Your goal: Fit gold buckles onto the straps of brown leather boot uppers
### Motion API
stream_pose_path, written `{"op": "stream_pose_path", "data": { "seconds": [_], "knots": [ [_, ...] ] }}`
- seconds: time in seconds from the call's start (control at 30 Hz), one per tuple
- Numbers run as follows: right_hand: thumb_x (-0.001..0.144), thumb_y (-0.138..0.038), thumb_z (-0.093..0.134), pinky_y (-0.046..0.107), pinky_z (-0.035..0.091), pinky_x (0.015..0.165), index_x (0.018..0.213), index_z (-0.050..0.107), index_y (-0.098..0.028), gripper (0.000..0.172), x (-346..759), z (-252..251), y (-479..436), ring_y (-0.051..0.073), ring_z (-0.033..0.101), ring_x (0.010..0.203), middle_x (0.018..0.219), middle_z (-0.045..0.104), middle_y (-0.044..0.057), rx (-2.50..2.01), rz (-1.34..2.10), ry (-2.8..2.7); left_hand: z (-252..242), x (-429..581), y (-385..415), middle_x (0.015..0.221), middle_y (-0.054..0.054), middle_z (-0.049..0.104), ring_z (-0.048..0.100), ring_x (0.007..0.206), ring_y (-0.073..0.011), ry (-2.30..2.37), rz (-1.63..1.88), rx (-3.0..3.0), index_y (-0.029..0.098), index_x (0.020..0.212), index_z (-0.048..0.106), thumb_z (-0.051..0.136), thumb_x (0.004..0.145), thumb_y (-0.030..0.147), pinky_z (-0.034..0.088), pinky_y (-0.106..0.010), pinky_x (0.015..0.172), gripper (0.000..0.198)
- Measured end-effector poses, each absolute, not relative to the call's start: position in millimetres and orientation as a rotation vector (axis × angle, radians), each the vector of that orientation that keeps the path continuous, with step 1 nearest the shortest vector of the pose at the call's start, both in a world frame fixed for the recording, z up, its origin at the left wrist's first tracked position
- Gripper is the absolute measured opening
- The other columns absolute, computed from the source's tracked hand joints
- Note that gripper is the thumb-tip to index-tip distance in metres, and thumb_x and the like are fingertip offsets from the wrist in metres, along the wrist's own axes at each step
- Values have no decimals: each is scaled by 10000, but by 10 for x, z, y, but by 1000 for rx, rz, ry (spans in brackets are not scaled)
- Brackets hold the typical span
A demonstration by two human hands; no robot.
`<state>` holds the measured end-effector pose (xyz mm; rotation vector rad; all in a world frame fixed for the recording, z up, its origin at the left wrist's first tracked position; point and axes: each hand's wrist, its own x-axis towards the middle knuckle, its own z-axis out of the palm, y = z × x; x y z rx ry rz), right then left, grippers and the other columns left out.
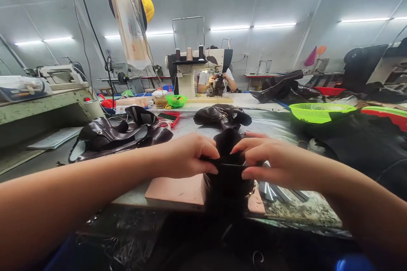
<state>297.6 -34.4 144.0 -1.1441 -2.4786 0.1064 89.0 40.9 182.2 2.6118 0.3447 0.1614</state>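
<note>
Both of my hands pinch a dark brown leather boot upper (228, 178) that stands at the near edge of the worktable. My left hand (187, 155) grips its top edge from the left with fingers closed. From the right, my right hand (270, 159) holds the same edge between thumb and fingers. The piece rests partly on a pinkish board (173, 189). Its lower part drops below the table edge into shadow.
More dark leather uppers lie at left (117, 133) and centre (222, 116). A green mesh basket (321, 112) sits at right, a red tray (168, 117) behind. A sewing machine (190, 72) stands farther back, with another person (216, 81) working behind it. Grey strips (280, 192) lie beside the board.
</note>
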Motion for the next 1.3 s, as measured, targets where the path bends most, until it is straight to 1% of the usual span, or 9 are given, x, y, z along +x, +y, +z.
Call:
{"op": "stream_pose_path", "data": {
  "seconds": [0.13,0.33,0.43,0.53,0.6,0.77,0.9,1.1,1.3],
  "knots": [
    [825,-309,555,426,275,1033,564,533,-209,280,3008,1471,-310,130,572,714,795,603,-5,-1129,97,-2463,1854,852,428,740,7,602,533,740,-138,362,43,2547,186,804,690,557,714,100,395,-211,674,182],
    [798,-209,538,416,387,914,525,491,-186,278,2738,1436,-423,100,507,514,556,534,-40,-1140,-147,-2345,2002,967,386,780,25,611,535,739,-154,400,-316,2690,230,920,632,569,687,68,372,-216,637,291],
    [803,-198,523,449,362,945,575,546,-186,229,2711,1420,-481,123,559,578,648,604,-10,-1162,-229,-2309,1988,1036,335,734,0,585,517,712,-158,452,-201,2865,183,690,629,627,695,158,360,-233,628,25],
    [784,-300,603,479,304,1002,577,556,-198,235,2848,1425,-478,193,618,822,915,661,24,-1175,-108,-2427,1914,1018,320,770,-10,590,521,740,-152,420,-77,2793,162,636,623,614,712,154,374,-231,652,77],
    [755,-342,642,436,373,957,580,561,-205,237,2965,1431,-451,222,601,924,1019,646,33,-1192,-1,-2487,1862,964,330,793,-4,601,529,765,-155,428,-60,2683,163,684,639,604,714,139,384,-229,674,52],
    [755,-227,657,366,364,968,619,572,-211,161,3017,1436,-418,137,602,717,757,643,-30,-1183,248,-2417,1861,872,358,832,22,626,542,808,-141,401,-271,2455,182,901,632,511,736,37,400,-205,707,251],
    [730,-168,662,359,377,948,587,557,-188,178,2821,1422,-489,126,572,678,679,600,-25,-1206,234,-2378,1949,953,362,845,34,609,525,755,-133,360,-576,2565,216,1088,548,589,683,71,386,-195,619,432],
    [773,-205,605,474,275,1035,696,583,-186,82,2724,1357,-593,176,597,785,769,605,11,-1245,8,-2393,1834,1088,309,746,23,607,536,755,-143,499,-329,2698,189,779,632,624,726,223,394,-224,671,63],
    [855,-206,480,480,265,1044,786,523,-192,83,2830,1227,-619,165,587,788,820,587,13,-1297,-118,-2354,1738,1019,318,838,36,633,559,776,-125,510,-350,2477,195,916,604,552,720,76,412,-207,656,235]
  ]
}}
